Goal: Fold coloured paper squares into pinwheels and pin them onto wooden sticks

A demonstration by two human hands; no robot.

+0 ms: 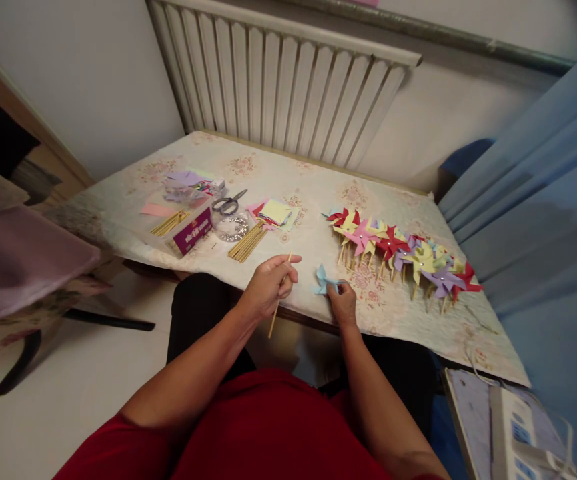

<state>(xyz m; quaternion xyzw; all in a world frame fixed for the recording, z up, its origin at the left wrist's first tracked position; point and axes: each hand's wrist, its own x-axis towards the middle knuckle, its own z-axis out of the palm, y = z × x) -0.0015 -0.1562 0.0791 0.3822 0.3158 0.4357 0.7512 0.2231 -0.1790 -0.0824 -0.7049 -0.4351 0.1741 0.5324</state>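
Note:
My left hand (271, 283) is closed around a thin wooden stick (273, 323), with the index finger pointing out to the right. The stick's lower end hangs past the table's front edge. In my right hand (343, 303) is a light blue paper pinwheel (324, 280), pinched by its lower right side just above the tabletop. Stick and pinwheel are apart. To the right of my right hand, a long cluster of finished pinwheels on sticks (393, 244) lies in red, pink, yellow and purple. A bundle of wooden sticks (247, 241) rests left of my left hand.
A clear round tub of silvery pins (232, 228), scissors (230, 203), stacked coloured paper (274, 212) and a purple box with sticks (188, 233) stand on the left of the flowered tablecloth (318, 187). A radiator (278, 80) is behind; a blue curtain (548, 213) borders the right.

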